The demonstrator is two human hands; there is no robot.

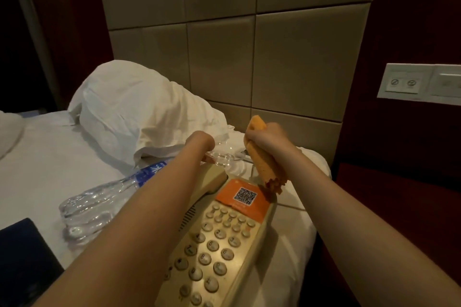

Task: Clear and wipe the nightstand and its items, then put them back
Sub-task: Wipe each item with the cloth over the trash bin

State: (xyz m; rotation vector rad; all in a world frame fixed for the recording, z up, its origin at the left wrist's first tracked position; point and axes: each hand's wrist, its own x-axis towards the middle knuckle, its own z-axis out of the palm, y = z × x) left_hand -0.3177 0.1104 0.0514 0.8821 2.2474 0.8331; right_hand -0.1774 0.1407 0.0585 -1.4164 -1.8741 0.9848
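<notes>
At the telephone [224, 244] corner right hand [267, 138] grips cloth [264, 167] — left hand's [199, 141] hold unclear.

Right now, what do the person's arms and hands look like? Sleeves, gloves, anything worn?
Both arms are bare as far as the frame shows: no sleeve on the left forearm or the right forearm. The left hand and right hand are ungloved. No watch, bracelet or band at either wrist. Rings: cannot tell, the fingers are mostly hidden.
</notes>
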